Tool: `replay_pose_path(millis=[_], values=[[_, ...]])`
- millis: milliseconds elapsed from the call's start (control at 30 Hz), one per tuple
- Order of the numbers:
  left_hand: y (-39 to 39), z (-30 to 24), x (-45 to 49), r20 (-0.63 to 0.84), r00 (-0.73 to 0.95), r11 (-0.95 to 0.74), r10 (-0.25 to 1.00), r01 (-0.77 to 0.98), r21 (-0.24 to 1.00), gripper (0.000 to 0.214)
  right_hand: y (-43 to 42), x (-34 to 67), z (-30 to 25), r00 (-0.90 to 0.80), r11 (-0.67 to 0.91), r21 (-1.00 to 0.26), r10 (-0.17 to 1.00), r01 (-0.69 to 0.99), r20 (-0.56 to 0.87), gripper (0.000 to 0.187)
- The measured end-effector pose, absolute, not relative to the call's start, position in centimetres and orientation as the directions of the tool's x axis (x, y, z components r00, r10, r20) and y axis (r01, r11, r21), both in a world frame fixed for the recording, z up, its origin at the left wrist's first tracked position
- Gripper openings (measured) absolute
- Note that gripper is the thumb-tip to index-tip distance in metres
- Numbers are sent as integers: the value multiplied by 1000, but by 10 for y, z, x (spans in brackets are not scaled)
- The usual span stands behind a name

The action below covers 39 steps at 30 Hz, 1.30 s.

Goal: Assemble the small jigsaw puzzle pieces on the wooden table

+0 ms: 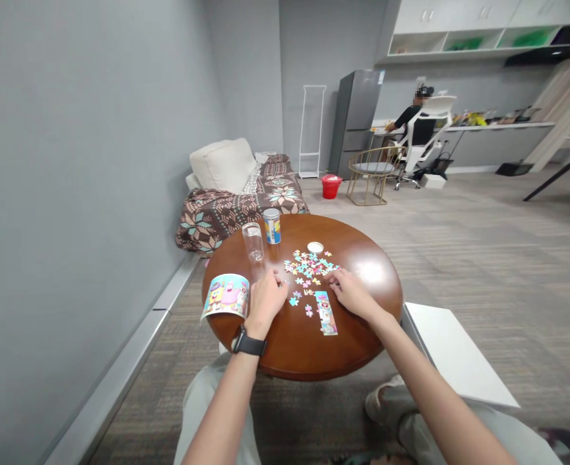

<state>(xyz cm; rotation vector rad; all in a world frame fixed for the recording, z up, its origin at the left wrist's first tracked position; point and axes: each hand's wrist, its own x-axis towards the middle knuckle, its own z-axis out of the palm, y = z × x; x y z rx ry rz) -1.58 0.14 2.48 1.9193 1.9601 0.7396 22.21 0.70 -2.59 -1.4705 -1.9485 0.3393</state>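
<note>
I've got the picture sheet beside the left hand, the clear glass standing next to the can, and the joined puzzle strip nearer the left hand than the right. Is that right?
Not quite: the head view shows the joined puzzle strip nearer the right hand than the left hand. The picture sheet is beside the left hand, and the clear glass stands next to the can.

One joined puzzle strip (326, 314), one picture sheet (227, 297), one glass (253, 243), one tin (273, 228), one white disc (315, 247)

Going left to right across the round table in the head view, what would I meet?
Curved cartoon picture sheet → clear glass → can → loose puzzle pieces → right hand.
</note>
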Motion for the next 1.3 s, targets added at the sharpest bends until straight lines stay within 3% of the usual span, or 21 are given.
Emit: replay_pose_path(millis=[200, 300, 400, 600, 833, 1000, 1167, 1300], values=[[50, 49, -5, 58, 30, -47, 998, 944, 327, 16, 2, 219, -31, -88, 381, -644, 894, 664, 439, 16], [72, 51, 6, 113, 33, -64, 993, 958, 280, 21, 0, 219, -33, -60, 378, -666, 892, 644, 448, 14], [79, 42, 8, 236, 64, -142, 970, 932, 332, 25, -3, 219, -30, -71, 388, -660, 888, 643, 454, 13], [78, 18, -1, 231, 245, -331, 942, 804, 494, 17, -8, 217, -21, -133, 407, -621, 888, 669, 439, 22], [86, 9, -3, 184, 124, -211, 975, 777, 593, 12, -9, 217, -21, -114, 443, -628, 863, 640, 492, 24], [89, 7, -5, 165, 144, -215, 976, 767, 605, 9, -11, 217, -21, -98, 440, -646, 864, 623, 494, 25], [91, 6, -4, 204, 168, -253, 964, 811, 528, 11, -14, 219, -16, -75, 426, -643, 864, 636, 499, 20], [90, 9, -1, 193, 147, -228, 970, 821, 524, 11, -16, 221, -12, 80, 321, -641, 854, 697, 515, 23]])
